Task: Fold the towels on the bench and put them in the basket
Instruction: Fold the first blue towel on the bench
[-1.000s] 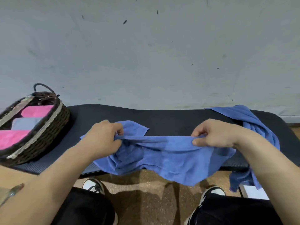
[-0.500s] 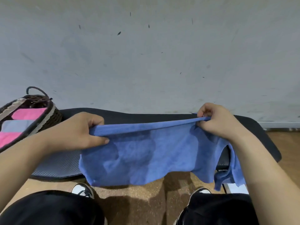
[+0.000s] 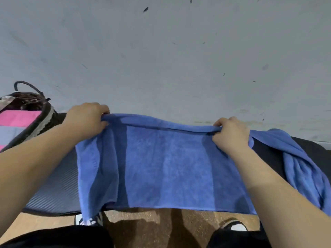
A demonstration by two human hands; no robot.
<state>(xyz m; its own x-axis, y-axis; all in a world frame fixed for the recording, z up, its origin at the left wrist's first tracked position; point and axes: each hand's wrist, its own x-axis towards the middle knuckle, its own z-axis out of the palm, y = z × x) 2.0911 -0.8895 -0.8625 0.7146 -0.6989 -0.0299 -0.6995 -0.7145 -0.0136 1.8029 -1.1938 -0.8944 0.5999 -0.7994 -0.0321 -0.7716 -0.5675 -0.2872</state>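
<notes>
Far out at nine o'clock sits a dark brown woven basket [image 3: 42,122] with a pale cloth rim and a thin loop handle. It stands on the left end of a long black padded bench [image 3: 57,185]. Folded towels lie side by side in the basket. A bright pink folded towel [image 3: 19,116] is at the back and a soft grey-blue folded towel [image 3: 9,134] is next to it. A bit more pink shows at the very edge of the view.

Closer to the middle, also at nine o'clock, the left hand [image 3: 87,119] is curled tight around one top corner of a big blue fluffy towel [image 3: 161,167]. The towel is pulled wide and flat between the two hands, over the middle of the bench. I cannot tell if it rests on the bench. Its bottom edge hangs toward six o'clock, above the brown speckled floor [image 3: 152,228] and a pair of black-and-white shoes [image 3: 89,220].

At three o'clock the right hand [image 3: 231,135] grips the other top corner, fingers curled around the cloth.

Out at four o'clock a second blue towel [image 3: 300,167] lies crumpled on the right end of the bench and hangs over its front edge.
</notes>
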